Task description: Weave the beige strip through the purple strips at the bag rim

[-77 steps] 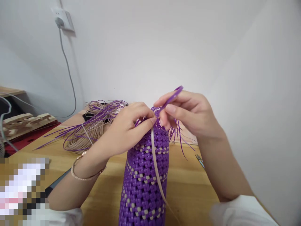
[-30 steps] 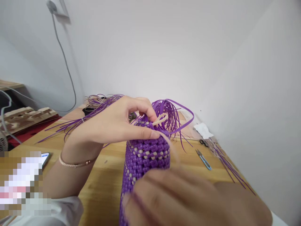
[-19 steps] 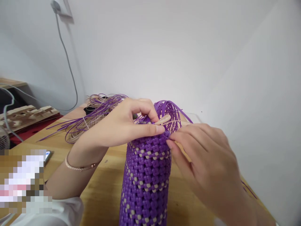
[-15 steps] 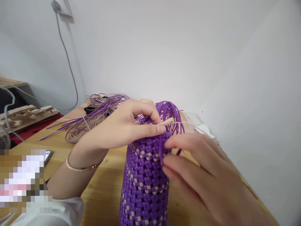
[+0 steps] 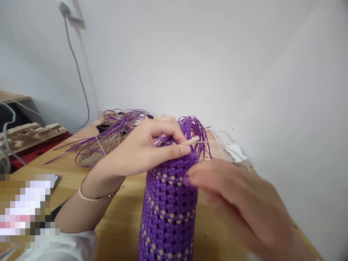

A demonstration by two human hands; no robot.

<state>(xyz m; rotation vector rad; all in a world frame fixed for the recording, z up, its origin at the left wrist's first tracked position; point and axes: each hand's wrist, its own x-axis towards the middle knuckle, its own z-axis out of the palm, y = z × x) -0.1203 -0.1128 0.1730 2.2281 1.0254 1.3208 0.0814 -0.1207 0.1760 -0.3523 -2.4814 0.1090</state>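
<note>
I had the purple woven tube (image 5: 168,197) near centre on the wooden table (image 5: 119,214). My left hand (image 5: 148,145) pinched a beige strip (image 5: 194,140) at its far end; my right hand (image 5: 239,192) blurred beside it, fingers bunched, grip unclear. I judged the tube light, springy and slick, best steadied around its upper weave.

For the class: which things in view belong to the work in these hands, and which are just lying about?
Belongs to the work:
purple woven piece
pale strip, pinched by the left hand
purple strands at the piece's top
right hand, motion-blurred

Just lying about:
beige and purple bundle, perhaps spare material
white scrap
wooden pieces
grey cable
</note>
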